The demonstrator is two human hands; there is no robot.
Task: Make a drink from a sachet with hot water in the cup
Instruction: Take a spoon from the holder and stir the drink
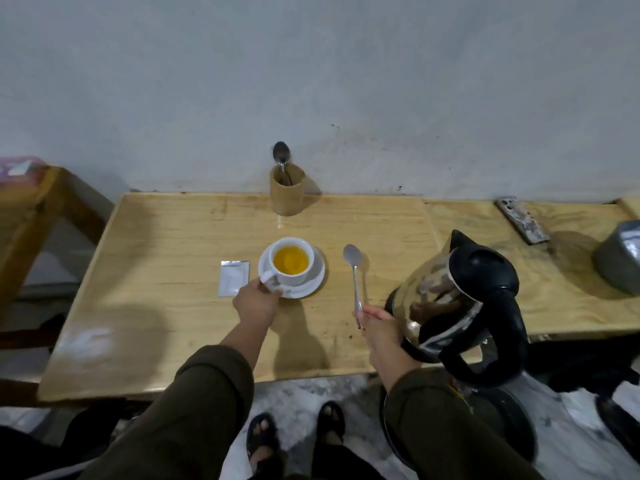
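Note:
A white cup (294, 276) filled with an orange-yellow drink stands on a white saucer (311, 287) in the middle of the wooden table (173, 323). My left hand (256, 301) grips the cup's handle at the saucer's near-left edge. A silver sachet (233, 277) lies flat just left of the saucer. My right hand (375, 323) holds a metal spoon (354, 271) by the end of its handle, bowl pointing away, to the right of the cup. A glass kettle (460, 299) with a black lid and handle stands right beside my right hand.
A wooden holder (287, 195) with another spoon stands at the wall behind the cup. A phone (523, 220) and a grey metal pot (620, 261) lie at the far right. A wooden bench (31, 209) is on the left. My feet are below the table's front edge.

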